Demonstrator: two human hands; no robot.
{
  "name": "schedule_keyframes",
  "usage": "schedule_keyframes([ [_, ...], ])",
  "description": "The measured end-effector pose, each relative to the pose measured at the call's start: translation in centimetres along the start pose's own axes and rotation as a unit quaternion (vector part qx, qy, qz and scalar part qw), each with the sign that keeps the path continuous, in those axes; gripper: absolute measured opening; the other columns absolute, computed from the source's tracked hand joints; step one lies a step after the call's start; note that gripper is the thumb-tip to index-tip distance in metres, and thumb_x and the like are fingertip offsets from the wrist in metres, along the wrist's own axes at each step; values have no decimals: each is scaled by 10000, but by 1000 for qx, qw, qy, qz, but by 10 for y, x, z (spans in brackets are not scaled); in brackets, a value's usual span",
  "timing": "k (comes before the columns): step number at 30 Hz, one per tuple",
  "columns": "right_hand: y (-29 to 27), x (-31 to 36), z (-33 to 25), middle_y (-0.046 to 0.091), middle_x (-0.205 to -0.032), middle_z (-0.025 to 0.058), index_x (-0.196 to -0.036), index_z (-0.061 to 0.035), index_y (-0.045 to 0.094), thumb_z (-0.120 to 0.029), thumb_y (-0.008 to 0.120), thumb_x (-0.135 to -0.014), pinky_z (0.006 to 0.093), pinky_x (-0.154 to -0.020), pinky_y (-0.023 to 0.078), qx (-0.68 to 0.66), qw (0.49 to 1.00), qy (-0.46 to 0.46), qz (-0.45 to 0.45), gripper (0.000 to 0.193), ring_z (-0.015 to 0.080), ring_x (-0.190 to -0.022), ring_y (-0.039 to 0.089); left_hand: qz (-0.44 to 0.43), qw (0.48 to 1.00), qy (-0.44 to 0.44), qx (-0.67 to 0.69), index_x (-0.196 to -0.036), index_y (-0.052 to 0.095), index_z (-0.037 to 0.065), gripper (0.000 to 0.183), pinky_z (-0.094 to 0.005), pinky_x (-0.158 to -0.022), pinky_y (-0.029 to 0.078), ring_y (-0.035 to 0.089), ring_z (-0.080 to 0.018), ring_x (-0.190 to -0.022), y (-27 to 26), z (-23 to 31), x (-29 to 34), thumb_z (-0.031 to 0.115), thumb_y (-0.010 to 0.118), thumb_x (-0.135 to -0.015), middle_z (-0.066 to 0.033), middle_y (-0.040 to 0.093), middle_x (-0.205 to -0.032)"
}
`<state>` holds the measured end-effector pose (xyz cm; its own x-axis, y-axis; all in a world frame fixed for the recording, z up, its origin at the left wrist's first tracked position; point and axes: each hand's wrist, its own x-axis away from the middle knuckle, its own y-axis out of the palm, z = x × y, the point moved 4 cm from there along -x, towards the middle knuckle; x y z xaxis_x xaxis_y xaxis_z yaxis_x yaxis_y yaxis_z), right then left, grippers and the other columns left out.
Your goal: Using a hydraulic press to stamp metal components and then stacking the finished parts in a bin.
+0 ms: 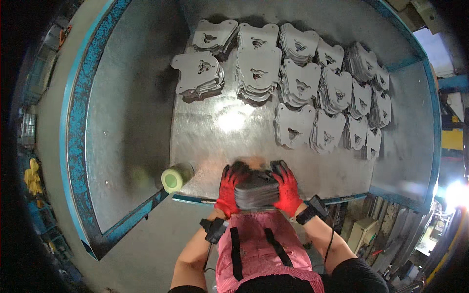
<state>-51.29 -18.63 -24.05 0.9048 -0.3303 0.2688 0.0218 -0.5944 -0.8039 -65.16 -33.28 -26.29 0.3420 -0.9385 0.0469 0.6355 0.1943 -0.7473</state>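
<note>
A stack of dark grey metal plates (256,193), slightly blurred, is at the near edge of the metal-lined bin (215,132). My left hand (229,189) grips the stack's left side and my right hand (287,188) its right side. Both wear red gloves with blackened fingertips, and their fingers curl round the far corners of the plates. Beyond them stand several stacks of flat, lobed metal plates, each top plate with a cut-out hole, such as the near stack (294,128) and the far left stack (199,73).
A pale green cylindrical container (177,177) stands at the near left corner of the bin. Blue-painted rims (73,127) edge the tall side walls. A bright light (457,195) glares at the far right, and a beige box (362,232) is below the bin's right corner.
</note>
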Motion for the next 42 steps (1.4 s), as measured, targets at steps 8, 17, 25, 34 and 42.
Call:
schedule_keyframes([
  [8,0,-13,7,417,-1319,209,-1321,-61,358,-204,784,-532,432,-993,376,-116,992,-32,-39,908,384,-1175,446,79,996,24,28,-1279,449,52,804,-487,-1100,200,358,-359,-1271,-16,11,-19,423,720,-618,-161,464,-1303],
  [17,14,-9,16,439,-1281,195,-1317,-88,363,-236,796,-517,451,-992,347,-111,988,-102,24,922,394,-1164,432,146,988,16,40,-1196,497,78,629,-507,-1054,274,421,-371,-1203,-19,21,-15,288,706,-640,-161,498,-1237],
  [25,-2,-2,3,350,-1371,183,-1345,-93,324,-246,775,-539,464,-1062,260,-51,997,-61,11,936,366,-1276,329,113,993,24,23,-1119,538,65,571,-509,-1037,275,412,-384,-1190,-14,23,-16,326,703,-639,-168,515,-1192],
  [34,4,-6,-1,475,-1253,193,-1279,-60,413,-196,804,-483,443,-972,383,-129,991,39,-6,898,377,-1135,465,17,994,68,88,-1166,530,118,660,-474,-1037,303,476,-313,-1132,-21,0,-21,321,738,-573,-108,547,-1166],
  [42,50,-19,6,632,-1099,100,-1201,-21,535,-228,785,-685,330,-852,475,-514,816,250,-85,609,210,-1006,593,-352,833,-294,308,-1038,623,69,606,-380,-726,503,642,-305,-826,-25,-40,-61,389,815,-560,-130,669,-875],
])
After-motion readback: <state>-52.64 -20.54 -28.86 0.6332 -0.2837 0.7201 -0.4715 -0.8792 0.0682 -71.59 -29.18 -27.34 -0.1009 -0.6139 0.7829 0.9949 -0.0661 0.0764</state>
